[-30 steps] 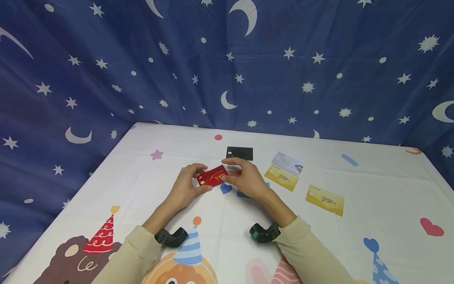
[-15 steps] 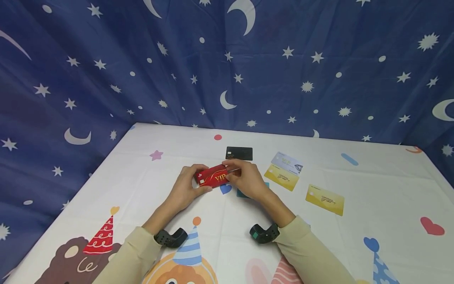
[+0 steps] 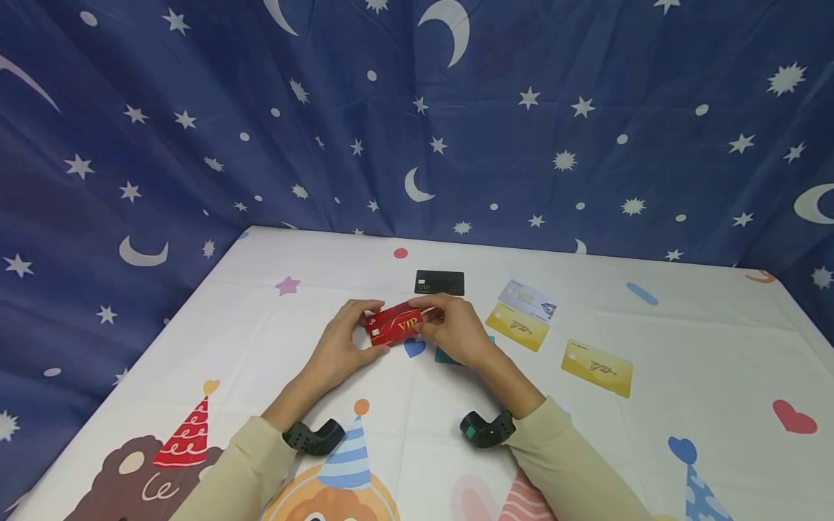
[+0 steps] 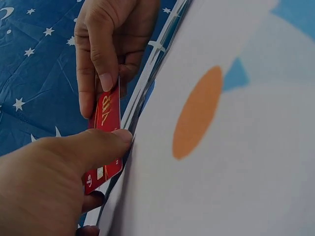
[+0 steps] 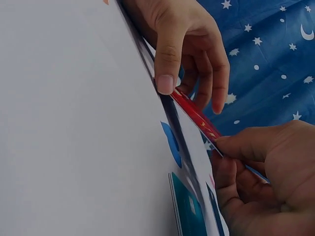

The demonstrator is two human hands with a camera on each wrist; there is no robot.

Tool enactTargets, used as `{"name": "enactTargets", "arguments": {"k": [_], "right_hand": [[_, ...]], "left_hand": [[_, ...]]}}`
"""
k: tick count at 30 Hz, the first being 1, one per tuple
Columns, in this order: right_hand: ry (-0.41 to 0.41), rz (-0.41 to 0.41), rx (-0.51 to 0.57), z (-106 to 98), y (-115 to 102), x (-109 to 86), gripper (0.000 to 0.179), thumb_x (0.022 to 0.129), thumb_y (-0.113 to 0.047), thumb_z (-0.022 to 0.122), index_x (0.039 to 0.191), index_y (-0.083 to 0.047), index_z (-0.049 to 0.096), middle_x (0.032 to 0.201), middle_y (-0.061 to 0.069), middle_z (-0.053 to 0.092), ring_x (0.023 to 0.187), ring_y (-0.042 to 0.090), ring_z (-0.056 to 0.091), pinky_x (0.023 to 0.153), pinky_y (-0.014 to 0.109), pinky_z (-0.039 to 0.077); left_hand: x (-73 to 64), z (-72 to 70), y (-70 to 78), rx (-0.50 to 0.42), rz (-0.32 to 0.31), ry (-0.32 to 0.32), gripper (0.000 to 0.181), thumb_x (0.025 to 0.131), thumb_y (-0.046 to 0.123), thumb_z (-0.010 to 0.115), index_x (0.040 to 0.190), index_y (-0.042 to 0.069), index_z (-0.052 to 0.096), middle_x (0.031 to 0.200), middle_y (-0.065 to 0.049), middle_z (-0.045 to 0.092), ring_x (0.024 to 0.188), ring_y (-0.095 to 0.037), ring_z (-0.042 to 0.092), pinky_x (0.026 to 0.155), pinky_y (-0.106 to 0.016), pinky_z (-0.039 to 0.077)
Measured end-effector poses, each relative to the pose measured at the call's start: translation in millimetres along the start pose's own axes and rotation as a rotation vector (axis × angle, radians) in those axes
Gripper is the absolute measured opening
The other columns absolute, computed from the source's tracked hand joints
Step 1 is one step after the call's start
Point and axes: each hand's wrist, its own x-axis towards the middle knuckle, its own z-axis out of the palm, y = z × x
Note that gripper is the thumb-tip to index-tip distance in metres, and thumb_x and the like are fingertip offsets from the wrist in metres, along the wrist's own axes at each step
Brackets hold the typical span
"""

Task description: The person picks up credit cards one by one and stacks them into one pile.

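Observation:
A red card lettered VIP [image 3: 394, 325] is held between both hands, raised at a slant just over the table. My left hand [image 3: 340, 341] grips its left end, thumb at the near edge and fingers at the far edge. The right hand [image 3: 458, 330] pinches the right end between thumb and fingers. In the right wrist view the red card [image 5: 199, 115] appears almost edge-on. A teal card [image 3: 447, 356] lies partly hidden under the right hand. Just beyond that hand lies a black VIP card [image 3: 439, 281].
To the right, a silver card [image 3: 526, 298] lies against a gold card [image 3: 517, 325]. Another gold card [image 3: 596, 367] lies apart, farther right. A white printed cloth covers the table [image 3: 704, 340]; a blue starry curtain [image 3: 326, 108] hangs behind it.
The red card has shifted slightly right and its tilt has changed a little. Both hands keep their hold, with only small finger movements. The other cards have not moved.

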Motion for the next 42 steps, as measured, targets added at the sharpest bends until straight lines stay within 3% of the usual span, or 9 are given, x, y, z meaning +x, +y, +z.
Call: {"name": "enactTargets", "arguments": {"k": [8,15,19,23,28,36,42], "right_hand": [[-0.040,-0.042,0.027,-9,0,-1.2,0.044,0.082,-0.003,0.073,0.123,-0.013,0.064,0.121,0.006,0.057,0.083,0.015,0.061,0.070,0.026,0.053],[-0.072,-0.130,-0.008,-19,2,-4.5,0.051,0.079,-0.007,0.078,0.127,-0.014,0.060,0.127,0.003,0.054,0.087,0.015,0.061,0.075,0.024,0.052],[-0.098,-0.186,-0.039,-24,3,-6.6,0.050,0.078,-0.007,0.079,0.124,-0.013,0.062,0.128,0.003,0.054,0.089,0.015,0.061,0.076,0.023,0.052],[-0.106,-0.216,-0.057,-29,2,-7.2,0.049,0.078,-0.007,0.079,0.122,-0.014,0.061,0.122,0.001,0.056,0.088,0.014,0.060,0.074,0.023,0.051],[-0.105,-0.253,-0.097,-38,-1,-9.2,0.049,0.079,-0.009,0.079,0.124,-0.015,0.060,0.117,-0.002,0.058,0.086,0.014,0.056,0.070,0.026,0.050],[-0.098,-0.240,-0.138,-51,0,-16.6,0.051,0.079,-0.014,0.079,0.127,-0.017,0.060,0.108,-0.002,0.060,0.080,0.015,0.054,0.065,0.027,0.050],[-0.079,-0.233,-0.134,-64,3,-27.1,0.052,0.079,-0.016,0.080,0.127,-0.016,0.059,0.102,-0.002,0.061,0.076,0.016,0.055,0.062,0.028,0.050]], "left_hand": [[0.3,-1.4,1.9,-0.019,0.014,0.039,0.069,0.073,0.013,0.083,0.134,0.012,0.050,0.117,-0.007,0.057,0.098,-0.022,0.051,0.074,-0.035,0.047],[1.6,-2.2,8.4,-0.076,0.008,0.006,0.068,0.074,0.012,0.082,0.134,0.011,0.051,0.117,-0.008,0.058,0.097,-0.025,0.051,0.077,-0.037,0.046],[3.2,-2.9,12.8,-0.091,0.016,-0.006,0.067,0.074,0.013,0.083,0.134,0.012,0.051,0.114,-0.006,0.059,0.088,-0.024,0.050,0.071,-0.035,0.043],[4.8,-6.2,17.5,-0.095,0.052,0.008,0.068,0.073,0.011,0.083,0.134,0.013,0.051,0.111,-0.006,0.059,0.084,-0.025,0.050,0.068,-0.037,0.043],[7.2,-8.8,22.9,-0.113,0.109,0.011,0.071,0.073,0.008,0.083,0.135,0.012,0.049,0.111,-0.005,0.058,0.093,-0.023,0.051,0.074,-0.042,0.044],[13.0,-6.1,28.5,-0.151,0.191,0.005,0.072,0.073,0.006,0.082,0.136,0.010,0.046,0.116,-0.002,0.059,0.094,-0.017,0.052,0.076,-0.039,0.046],[15.3,-6.0,33.2,-0.221,0.226,-0.031,0.072,0.073,0.003,0.082,0.136,0.010,0.046,0.117,-0.003,0.059,0.095,-0.020,0.054,0.076,-0.042,0.046]]}}
